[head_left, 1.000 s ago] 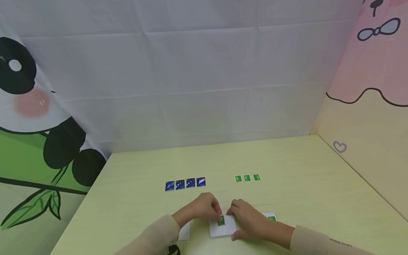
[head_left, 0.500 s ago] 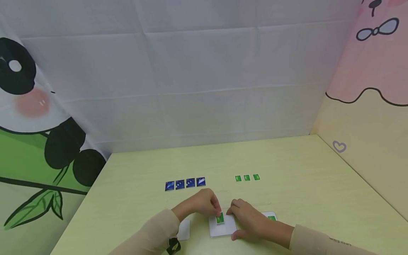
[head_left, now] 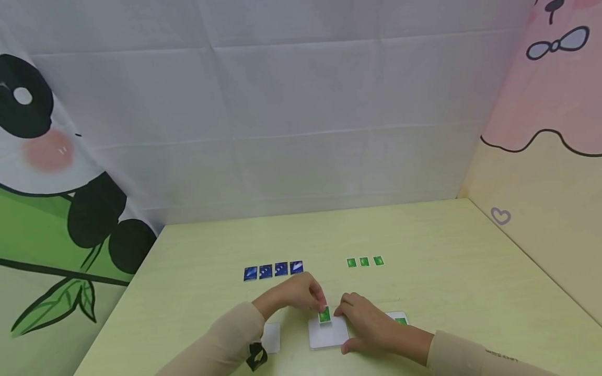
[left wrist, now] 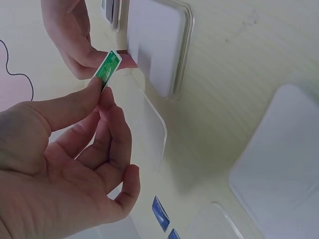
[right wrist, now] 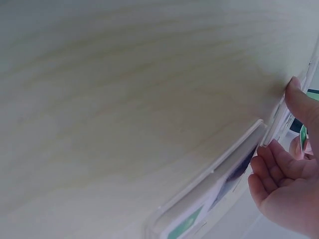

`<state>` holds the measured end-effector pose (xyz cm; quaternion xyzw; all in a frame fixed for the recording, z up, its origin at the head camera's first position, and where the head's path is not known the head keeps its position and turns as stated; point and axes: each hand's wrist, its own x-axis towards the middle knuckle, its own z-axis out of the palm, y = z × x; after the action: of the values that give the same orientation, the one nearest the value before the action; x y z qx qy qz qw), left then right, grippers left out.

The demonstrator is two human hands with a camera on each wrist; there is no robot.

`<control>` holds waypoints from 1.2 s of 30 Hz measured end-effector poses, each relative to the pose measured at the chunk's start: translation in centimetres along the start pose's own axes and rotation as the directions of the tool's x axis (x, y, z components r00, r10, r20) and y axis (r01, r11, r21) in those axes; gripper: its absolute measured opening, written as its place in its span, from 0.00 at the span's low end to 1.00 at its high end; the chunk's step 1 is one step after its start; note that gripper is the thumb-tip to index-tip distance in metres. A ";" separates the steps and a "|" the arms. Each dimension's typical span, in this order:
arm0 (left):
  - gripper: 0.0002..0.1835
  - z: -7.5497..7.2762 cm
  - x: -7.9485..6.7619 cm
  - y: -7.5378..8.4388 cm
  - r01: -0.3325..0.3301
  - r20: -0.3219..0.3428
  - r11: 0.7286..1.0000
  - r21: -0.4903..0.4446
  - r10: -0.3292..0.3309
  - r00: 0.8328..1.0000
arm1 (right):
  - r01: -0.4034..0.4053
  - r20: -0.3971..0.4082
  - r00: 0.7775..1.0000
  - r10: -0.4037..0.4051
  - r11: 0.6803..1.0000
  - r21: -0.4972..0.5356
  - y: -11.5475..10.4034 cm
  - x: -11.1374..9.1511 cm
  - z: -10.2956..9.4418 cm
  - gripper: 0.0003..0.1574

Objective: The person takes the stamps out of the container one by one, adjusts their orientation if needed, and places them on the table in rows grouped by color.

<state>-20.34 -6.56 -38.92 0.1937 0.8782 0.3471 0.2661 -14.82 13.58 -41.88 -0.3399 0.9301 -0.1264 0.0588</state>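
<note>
A small green stamp (head_left: 324, 314) with a white perforated border is pinched between the thumb and index finger of my left hand (head_left: 303, 292). It is raised above the far edge of a white, rounded-corner card (head_left: 326, 337). In the left wrist view the stamp (left wrist: 108, 68) stands tilted, and the white card (left wrist: 157, 45) has a clear layer showing round its edge. My right hand (head_left: 369, 324) grips that card's right side, thumb near, fingers far. The right wrist view shows its thumb and fingertips (right wrist: 294, 107) at the card's edge.
Behind the hands lie a row of several blue stamps (head_left: 280, 269) and three green stamps (head_left: 364, 262). Another white card (head_left: 271, 338) is by my left forearm. Partly covered by my right hand is a card with a green stamp (head_left: 400, 319). A clear rounded sheet (left wrist: 154, 129) lies nearby.
My left hand has lifted the green stamp off the white card's face and moved it slightly away, toward the far edge. The right hand has stayed in place on the card.
</note>
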 end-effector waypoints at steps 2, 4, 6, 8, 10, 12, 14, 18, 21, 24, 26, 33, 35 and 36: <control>0.02 -0.1 0.1 0.0 0.011 0.002 1.000 -0.010 -0.011 1.000 | 0.003 -0.004 1.000 -0.003 1.000 -0.001 0.0 0.0 0.0 0.39; 0.02 -0.3 0.1 0.0 0.020 0.004 1.000 -0.015 -0.020 1.000 | 0.004 -0.005 1.000 -0.004 1.000 0.003 0.0 0.0 0.0 0.39; 0.02 -0.4 0.1 0.1 0.029 0.006 0.999 -0.018 -0.029 1.000 | 0.004 -0.002 1.000 -0.004 1.000 0.009 0.0 0.0 0.0 0.39; 0.02 -0.5 0.1 0.0 0.033 0.006 0.999 -0.015 -0.033 0.999 | 0.004 0.001 1.000 -0.004 1.000 0.011 0.0 0.0 0.0 0.39; 0.02 -0.6 0.1 0.0 0.036 0.008 0.999 -0.012 -0.036 0.999 | 0.003 0.004 1.000 -0.004 1.000 0.015 0.0 0.0 0.0 0.39; 0.02 -0.7 0.1 0.0 0.035 0.010 0.999 -0.008 -0.035 0.999 | 0.006 0.002 1.000 -0.006 1.000 0.015 0.0 -0.1 0.0 0.39; 0.02 -0.9 0.1 -0.1 0.031 0.013 1.000 -0.004 -0.031 0.999 | 0.013 -0.003 1.000 -0.013 1.000 0.014 0.1 -0.1 0.1 0.39; 0.03 -1.2 0.2 -0.1 0.018 0.017 1.000 0.003 -0.018 1.000 | 0.028 -0.019 0.999 -0.028 1.000 0.010 0.1 -0.2 0.1 0.38; 0.03 -1.5 0.3 0.0 0.014 0.019 1.000 0.007 -0.015 1.000 | 0.032 -0.027 0.999 -0.032 0.999 0.011 0.1 -0.2 0.1 0.38; 0.03 -1.8 0.3 0.1 0.021 0.022 1.000 0.014 -0.021 1.000 | 0.031 -0.028 0.999 -0.031 0.999 0.013 0.1 -0.2 0.1 0.38; 0.03 -1.9 0.4 0.1 0.026 0.019 0.999 0.022 -0.026 0.999 | 0.030 -0.028 0.999 -0.030 0.999 0.013 0.1 -0.1 0.1 0.38; 0.03 -2.4 0.5 0.4 0.034 0.010 0.999 0.038 -0.034 0.999 | 0.034 -0.029 0.999 -0.033 0.999 0.011 0.2 -0.1 0.1 0.38; 0.03 -2.6 0.6 0.5 0.035 0.019 0.999 0.034 -0.036 0.999 | 0.037 -0.031 0.999 -0.037 0.999 0.007 0.2 -0.1 0.1 0.38; 0.03 -2.6 0.6 0.6 0.032 0.022 0.999 0.034 -0.033 0.999 | 0.038 -0.033 0.999 -0.038 0.999 0.004 0.2 -0.1 0.1 0.38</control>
<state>-22.29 -7.21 -37.07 0.1876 0.8838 0.3258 0.2785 -14.88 13.76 -42.05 -0.3555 0.9239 -0.1351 0.0419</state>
